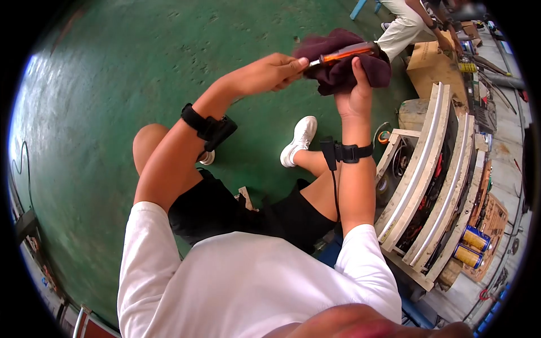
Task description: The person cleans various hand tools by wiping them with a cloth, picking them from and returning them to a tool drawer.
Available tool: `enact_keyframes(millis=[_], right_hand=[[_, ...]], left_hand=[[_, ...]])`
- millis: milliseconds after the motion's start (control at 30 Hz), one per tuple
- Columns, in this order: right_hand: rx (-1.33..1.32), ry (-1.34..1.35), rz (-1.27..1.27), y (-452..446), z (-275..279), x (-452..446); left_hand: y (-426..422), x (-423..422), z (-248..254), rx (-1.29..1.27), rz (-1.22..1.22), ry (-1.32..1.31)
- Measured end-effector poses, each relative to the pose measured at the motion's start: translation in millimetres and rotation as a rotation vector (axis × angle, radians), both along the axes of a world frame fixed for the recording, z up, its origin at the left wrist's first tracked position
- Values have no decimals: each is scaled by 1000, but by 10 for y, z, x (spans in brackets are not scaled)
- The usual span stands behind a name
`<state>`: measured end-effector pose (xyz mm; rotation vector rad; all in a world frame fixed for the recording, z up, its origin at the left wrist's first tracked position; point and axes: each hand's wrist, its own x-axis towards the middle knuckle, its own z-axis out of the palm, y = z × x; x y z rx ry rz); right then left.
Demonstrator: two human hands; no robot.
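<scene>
My left hand (280,71) is closed, its thumb and fingers pinching the metal shaft of a screwdriver (345,54). The screwdriver has an orange and black handle that points up to the right. Around and under that handle bunches a dark maroon cloth (338,74), partly blurred. My right hand (355,98) grips the cloth from below, thumb up by the handle; its other fingers are hidden behind the fabric. Both hands are held out in front of me above the green floor.
On the right is a pale curved rack (431,169) with items inside. Beyond it are a cardboard box (431,67), two blue-and-yellow cans (472,247) and scattered tools on a workbench. Another person (407,25) sits at the top right. Cables lie along the far left edge.
</scene>
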<state>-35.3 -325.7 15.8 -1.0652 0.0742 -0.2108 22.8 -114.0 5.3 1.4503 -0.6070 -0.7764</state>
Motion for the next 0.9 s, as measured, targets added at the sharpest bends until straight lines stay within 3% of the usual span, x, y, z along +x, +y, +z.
enact_keyframes(millis=[67, 233, 333, 400, 433, 467, 500, 633, 733, 800, 900], right_hand=[[51, 20, 36, -14, -43, -35], [244, -71, 14, -101, 49, -56], [115, 18, -27, -26, -7, -37], [10, 6, -44, 42, -11, 12], [-217, -4, -113, 48, -30, 52], [-444, -18, -183, 57, -41, 86], [-415, -7, -255, 114, -12, 95], [-385, -111, -468, -6, -37, 183], [-286, -53, -359, -61, 54, 151], [-344, -69, -360, -80, -29, 164], [-719, 19, -252, -104, -51, 170]], left_hand=[[8, -15, -44, 1, -169, 188], [36, -37, 34, 88, -276, 252], [7, -34, -56, 121, -121, 78], [-14, -22, -212, 86, 182, -182], [3, -15, -200, 92, 182, -182], [22, 5, -185, 236, 244, -393], [35, -7, -120, 380, 300, -601], [-2, -87, -48, 475, 331, -687], [2, -128, -61, 531, 282, -756], [23, -136, -83, 528, 353, -799], [151, -73, -92, 591, 353, -903]])
